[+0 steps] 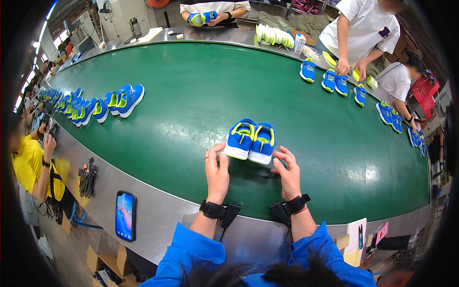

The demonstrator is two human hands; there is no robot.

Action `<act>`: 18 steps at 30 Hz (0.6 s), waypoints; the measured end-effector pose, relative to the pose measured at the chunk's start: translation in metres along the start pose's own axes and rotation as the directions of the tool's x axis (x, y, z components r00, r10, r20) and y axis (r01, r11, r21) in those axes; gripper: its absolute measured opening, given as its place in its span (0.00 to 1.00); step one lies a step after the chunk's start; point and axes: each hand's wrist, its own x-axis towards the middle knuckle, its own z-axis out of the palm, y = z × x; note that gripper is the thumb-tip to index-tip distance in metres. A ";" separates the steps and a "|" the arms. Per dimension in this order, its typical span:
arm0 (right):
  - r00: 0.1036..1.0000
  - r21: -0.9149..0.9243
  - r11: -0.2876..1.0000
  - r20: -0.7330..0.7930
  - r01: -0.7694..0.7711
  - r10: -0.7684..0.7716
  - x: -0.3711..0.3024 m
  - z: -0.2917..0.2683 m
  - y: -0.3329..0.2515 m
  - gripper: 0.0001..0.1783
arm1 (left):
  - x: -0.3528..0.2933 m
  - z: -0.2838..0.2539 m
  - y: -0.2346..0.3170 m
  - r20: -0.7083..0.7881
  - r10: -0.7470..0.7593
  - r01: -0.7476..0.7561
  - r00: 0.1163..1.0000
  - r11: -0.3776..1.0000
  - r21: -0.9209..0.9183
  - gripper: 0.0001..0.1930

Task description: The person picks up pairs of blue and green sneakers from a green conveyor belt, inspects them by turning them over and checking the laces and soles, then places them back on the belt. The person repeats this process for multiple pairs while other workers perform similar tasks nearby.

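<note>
A pair of blue sneakers with lime linings and white soles stands on the green belt (181, 138) in front of me, heels toward me. The left sneaker (238, 149) and the right sneaker (260, 156) sit side by side, touching. My left hand (217, 174) is beside the left sneaker's heel, fingertips at or almost at its sole, thumb apart from the fingers. On the other side, my right hand (288, 174) curves near the right sneaker's heel with its fingers spread. Neither hand is wrapped round a shoe. Black straps with small devices circle both wrists.
Rows of similar blue sneakers (129, 101) crowd the belt's left; more pairs (334, 82) line the far right. A phone (125, 215) lies on the metal edge, near black clips (87, 178). Across the belt, a person (361, 33) handles shoes; another person (215, 10) holds a sneaker.
</note>
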 end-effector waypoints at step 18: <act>0.857 -0.809 0.328 0.372 0.488 -0.358 -0.029 0.081 -0.052 0.24 | 0.002 -0.002 -0.034 -0.256 -0.175 0.217 0.951 0.965 0.149 0.19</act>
